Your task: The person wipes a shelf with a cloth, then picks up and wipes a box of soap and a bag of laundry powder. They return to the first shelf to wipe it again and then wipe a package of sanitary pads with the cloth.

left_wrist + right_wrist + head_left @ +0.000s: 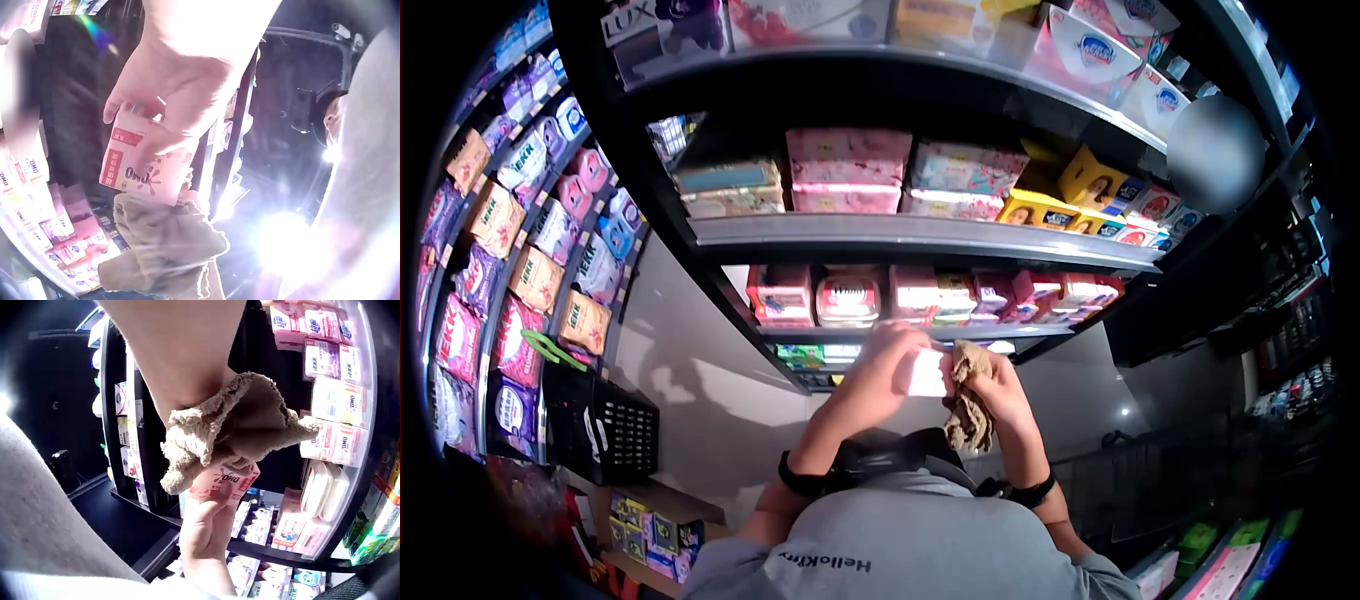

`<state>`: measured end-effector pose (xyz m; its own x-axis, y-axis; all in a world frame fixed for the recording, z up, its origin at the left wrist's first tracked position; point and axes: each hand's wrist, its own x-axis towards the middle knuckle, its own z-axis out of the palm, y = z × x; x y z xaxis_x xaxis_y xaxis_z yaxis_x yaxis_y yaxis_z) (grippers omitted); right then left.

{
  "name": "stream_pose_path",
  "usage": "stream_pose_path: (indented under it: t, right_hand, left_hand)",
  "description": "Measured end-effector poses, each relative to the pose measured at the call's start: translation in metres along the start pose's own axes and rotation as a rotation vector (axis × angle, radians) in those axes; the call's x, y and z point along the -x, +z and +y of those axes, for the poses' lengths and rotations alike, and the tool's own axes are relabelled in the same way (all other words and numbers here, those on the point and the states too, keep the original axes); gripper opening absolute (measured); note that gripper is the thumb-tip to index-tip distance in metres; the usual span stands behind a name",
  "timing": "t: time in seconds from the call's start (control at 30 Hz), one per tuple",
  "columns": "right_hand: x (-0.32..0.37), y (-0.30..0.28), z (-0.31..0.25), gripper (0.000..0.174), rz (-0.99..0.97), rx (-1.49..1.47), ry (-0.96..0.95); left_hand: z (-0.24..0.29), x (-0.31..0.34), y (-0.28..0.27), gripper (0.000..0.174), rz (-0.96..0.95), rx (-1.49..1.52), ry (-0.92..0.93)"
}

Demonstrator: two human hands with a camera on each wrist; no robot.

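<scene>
In front of the chest my left hand (pixel 882 368) grips a pink-and-white OMO box (pixel 147 164), thumb on its printed face. The head view shows that box (pixel 928 374) washed out by glare. My right hand (pixel 998 388) holds a crumpled brown cloth (pixel 968 408), which meets the end of the box. Fuzzy edges of the cloth (pixel 164 240) hang below the box in the left wrist view. In the right wrist view the cloth (pixel 206 434) covers most of the right hand, while the left hand (pixel 207 526) holds the box (pixel 232 482) from the far side.
Ahead stands a dark shelf unit (pixel 920 236) with boxed soaps in several rows. Bagged detergents fill another shelf (pixel 510 270) at the left. A black basket (pixel 625 430) and an open carton (pixel 650 535) of small boxes are at lower left.
</scene>
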<state>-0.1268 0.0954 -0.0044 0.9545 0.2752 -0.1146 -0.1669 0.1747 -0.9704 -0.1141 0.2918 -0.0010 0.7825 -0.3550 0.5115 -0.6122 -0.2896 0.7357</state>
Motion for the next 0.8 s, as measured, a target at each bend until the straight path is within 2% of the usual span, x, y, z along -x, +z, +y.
stream_pose_path:
  t: [0.13,0.2,0.27,0.33,0.4,0.47,0.5,0.53,0.63,0.73,0.8]
  right_hand:
    - [0.0,0.005,0.002,0.015,-0.014,0.025,-0.051]
    - [0.005,0.007,0.0,0.027,-0.012,0.104,-0.1]
    - [0.014,0.012,-0.003,0.025,0.018,0.107,-0.117]
    - [0.023,0.017,-0.012,0.025,0.016,0.116,-0.069]
    - [0.025,0.014,-0.006,0.027,0.025,0.114,-0.12]
    - [0.019,0.011,0.002,0.029,0.065,-0.03,-0.196]
    - [0.017,0.009,0.002,0.031,0.067,-0.106,-0.17]
    - [0.014,0.01,-0.002,0.026,0.098,-0.155,-0.111]
    - [0.01,0.009,-0.007,0.021,0.111,-0.238,-0.103]
    - [0.008,0.015,-0.014,0.019,0.081,-0.105,-0.224]
    - [0.006,0.021,-0.018,0.015,0.075,0.071,-0.193]
  left_hand:
    - [0.001,0.004,0.0,0.049,0.053,0.037,-0.038]
    - [0.001,0.005,-0.002,0.045,0.055,0.044,-0.036]
    - [-0.001,0.006,-0.001,0.042,0.089,0.048,0.004]
    - [-0.002,0.01,0.0,0.045,0.169,0.14,-0.107]
    - [0.0,0.009,-0.008,0.047,0.168,0.105,-0.071]
    - [-0.002,0.016,-0.008,0.043,0.272,0.229,-0.018]
    - [-0.003,0.016,-0.006,0.044,0.319,0.322,-0.021]
    - [-0.003,0.017,-0.006,0.044,0.33,0.311,-0.023]
    - [-0.001,0.021,-0.008,0.045,0.417,0.107,-0.031]
    - [0.003,0.021,-0.01,0.044,0.444,0.04,-0.005]
    - [0.006,0.021,-0.008,0.043,0.436,0.042,-0.022]
